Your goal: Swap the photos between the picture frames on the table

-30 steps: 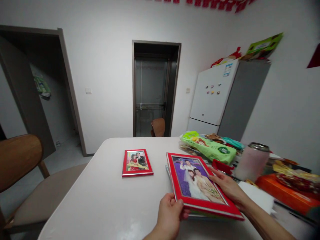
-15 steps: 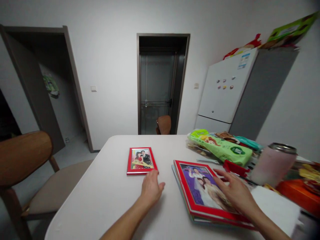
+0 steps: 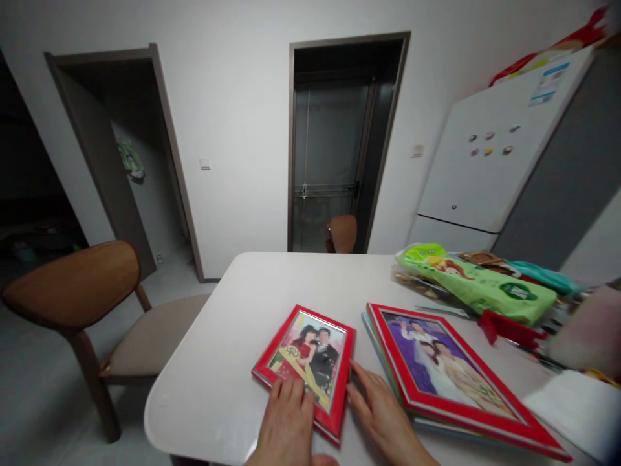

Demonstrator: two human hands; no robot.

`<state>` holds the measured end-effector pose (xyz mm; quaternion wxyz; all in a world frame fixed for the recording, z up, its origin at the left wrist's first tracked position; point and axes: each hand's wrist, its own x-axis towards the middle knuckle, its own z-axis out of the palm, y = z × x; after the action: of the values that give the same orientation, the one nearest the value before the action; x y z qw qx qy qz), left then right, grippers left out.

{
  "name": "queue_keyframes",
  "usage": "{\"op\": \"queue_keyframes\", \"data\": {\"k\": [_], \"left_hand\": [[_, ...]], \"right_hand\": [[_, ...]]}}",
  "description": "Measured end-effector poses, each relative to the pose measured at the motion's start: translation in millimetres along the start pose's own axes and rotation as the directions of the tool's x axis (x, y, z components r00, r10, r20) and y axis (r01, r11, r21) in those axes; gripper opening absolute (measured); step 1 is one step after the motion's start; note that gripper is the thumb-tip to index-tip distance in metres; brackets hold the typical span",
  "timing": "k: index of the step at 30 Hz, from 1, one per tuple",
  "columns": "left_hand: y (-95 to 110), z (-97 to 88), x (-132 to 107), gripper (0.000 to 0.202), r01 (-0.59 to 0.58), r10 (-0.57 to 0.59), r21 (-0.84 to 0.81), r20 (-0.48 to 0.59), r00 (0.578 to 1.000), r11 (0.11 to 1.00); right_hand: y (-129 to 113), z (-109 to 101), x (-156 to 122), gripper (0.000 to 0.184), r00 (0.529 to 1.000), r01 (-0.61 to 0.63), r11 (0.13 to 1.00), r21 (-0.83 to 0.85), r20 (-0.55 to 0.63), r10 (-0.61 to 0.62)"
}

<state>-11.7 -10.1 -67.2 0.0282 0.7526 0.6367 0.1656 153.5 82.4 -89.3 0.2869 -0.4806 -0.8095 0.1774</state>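
Observation:
A small red picture frame [image 3: 345, 362] with a photo of two people sits turned at an angle on the white table in front of me. My left hand [image 3: 287, 421] lies over its near edge, fingers on the front; the thumb shows only partly, low in the view. Curled fingers of my right hand [image 3: 381, 414] touch the frame's right side, so both hands have hold of it. Just right of that hand, a larger red picture frame [image 3: 485, 362], with people on a purple background, rests on top of a stack of flat items, apart from both hands.
Beyond the large frame lie a green package [image 3: 490, 285], a red plastic item [image 3: 512, 333] and white paper [image 3: 577, 408]. A blurred pink container [image 3: 589, 330] stands at right. A wooden chair [image 3: 72, 285] is beside the left edge of the white table [image 3: 208, 362].
The small frame has come nearer and turned on the table. My left hand has moved onto its near edge. My right hand has left the large frame for the small frame's right side.

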Motion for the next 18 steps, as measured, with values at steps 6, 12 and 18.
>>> {"op": "queue_keyframes", "data": {"k": [6, 12, 18], "left_hand": [[7, 16.8, -25, 0.010, -0.250, 0.270, 0.182, -0.099, 0.958, 0.951], [17, -66.3, -15, 0.028, -0.150, 0.085, -0.190, -0.310, 0.947, 0.970], [-8, -100.5, -21, 0.035, 0.080, -0.434, -0.767, -0.271, 0.859, 0.637]], "right_hand": [[-7, -12, -12, 0.044, 0.995, -0.100, 0.958, 0.269, 0.003, 0.103], [-34, -23, -11, 0.048, 0.982, -0.116, 0.866, 0.486, -0.077, 0.175], [-71, -7, -1, 0.040, 0.996, 0.087, 0.928, 0.361, -0.044, -0.077]]}}
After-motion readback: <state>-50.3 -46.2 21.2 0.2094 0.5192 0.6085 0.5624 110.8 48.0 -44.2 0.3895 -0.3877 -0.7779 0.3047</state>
